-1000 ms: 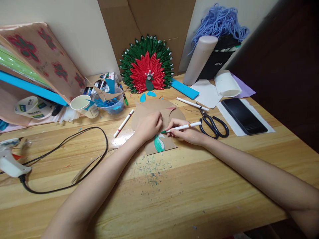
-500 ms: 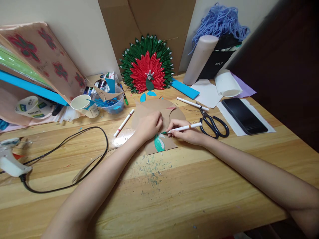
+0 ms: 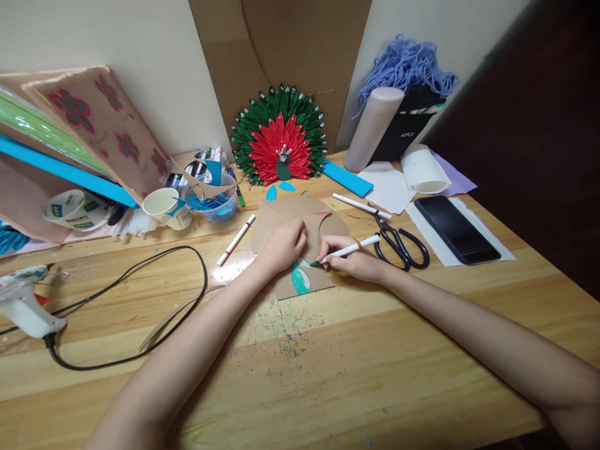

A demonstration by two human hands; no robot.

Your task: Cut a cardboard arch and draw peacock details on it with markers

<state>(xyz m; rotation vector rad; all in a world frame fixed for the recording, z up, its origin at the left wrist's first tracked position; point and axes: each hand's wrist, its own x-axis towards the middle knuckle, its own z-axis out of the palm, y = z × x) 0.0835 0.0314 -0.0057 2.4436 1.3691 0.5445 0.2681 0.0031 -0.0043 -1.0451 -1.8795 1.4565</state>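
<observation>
My right hand [image 3: 356, 261] grips a white marker pen [image 3: 350, 249] with a brown band. Its green tip points down at the cardboard, beside a leaf shape [image 3: 299, 279] coloured partly green and partly white. My left hand [image 3: 285, 242] rests curled on the cardboard piece [image 3: 323, 281], just left of the pen tip; its fingertips are hidden. Under both hands lies a rounded sheet of cardboard [image 3: 276, 215]. Black-handled scissors [image 3: 398, 247] lie right of my right hand, close to another white marker [image 3: 360, 205]. A marker with red bands [image 3: 236, 240] lies left of the cardboard.
A glue gun [image 3: 30, 303] and its looped black cable [image 3: 204, 275] lie at left. Behind stand a paper cup [image 3: 167, 209], a plastic tub of blue scraps [image 3: 218, 209] and a green-and-red peacock craft [image 3: 281, 140]. A phone [image 3: 457, 228] lies at right.
The view has tilted slightly, so everything sits a little lower. My right hand has shifted slightly on the cardboard, and the pen's green tip now shows more.
</observation>
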